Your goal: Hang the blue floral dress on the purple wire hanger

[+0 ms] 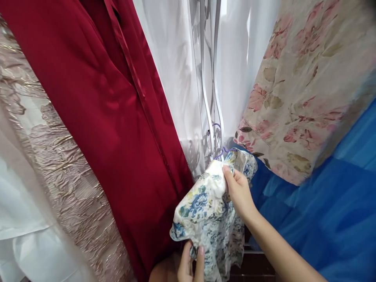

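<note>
A white garment with blue and green flowers (202, 203) hangs in the middle on a purple hanger (225, 150). My right hand (239, 192) pinches its neckline between thumb and fingers. Lower down, my left hand (190, 262) grips the cloth below the sleeve edge with thumb and fingertips; the rest of that hand is cut off by the frame. The hanger's hook rises beside white metal bars (216, 98). The garment's body drapes down between my hands, and its lower end leaves the frame.
To the left hang a red satin garment (117, 129), a pink-gold textured one (67, 164) and a white one (32, 219). White cloth (170, 58) hangs behind the bars. At right are a beige floral cloth (296, 105) and blue fabric (331, 211).
</note>
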The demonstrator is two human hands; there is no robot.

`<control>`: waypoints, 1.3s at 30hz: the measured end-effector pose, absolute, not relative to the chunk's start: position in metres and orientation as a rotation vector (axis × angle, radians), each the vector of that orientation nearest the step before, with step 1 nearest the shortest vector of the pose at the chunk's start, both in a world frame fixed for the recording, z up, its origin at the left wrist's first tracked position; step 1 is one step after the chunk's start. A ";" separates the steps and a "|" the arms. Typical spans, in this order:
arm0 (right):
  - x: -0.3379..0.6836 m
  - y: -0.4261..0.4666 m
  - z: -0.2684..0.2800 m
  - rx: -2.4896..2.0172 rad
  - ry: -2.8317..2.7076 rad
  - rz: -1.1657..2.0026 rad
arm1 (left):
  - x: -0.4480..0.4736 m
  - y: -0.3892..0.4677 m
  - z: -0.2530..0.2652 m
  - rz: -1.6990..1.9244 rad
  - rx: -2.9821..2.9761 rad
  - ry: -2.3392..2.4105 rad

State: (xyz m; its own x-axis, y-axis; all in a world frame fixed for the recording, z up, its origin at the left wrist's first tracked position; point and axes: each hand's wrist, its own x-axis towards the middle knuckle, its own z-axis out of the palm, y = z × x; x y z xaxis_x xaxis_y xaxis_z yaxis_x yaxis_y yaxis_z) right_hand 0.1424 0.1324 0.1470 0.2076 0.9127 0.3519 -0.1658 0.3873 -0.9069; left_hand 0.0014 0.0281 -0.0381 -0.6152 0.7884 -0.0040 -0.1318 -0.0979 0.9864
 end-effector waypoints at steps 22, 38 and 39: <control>0.169 0.126 0.038 -1.371 -1.453 0.673 | -0.033 0.026 -0.046 1.853 0.735 1.594; 0.140 -0.005 0.044 -0.987 -1.014 1.273 | 0.051 0.015 0.011 1.729 1.669 1.285; 0.140 -0.005 0.048 -0.991 -1.013 1.275 | 0.056 0.016 0.012 1.720 1.643 1.274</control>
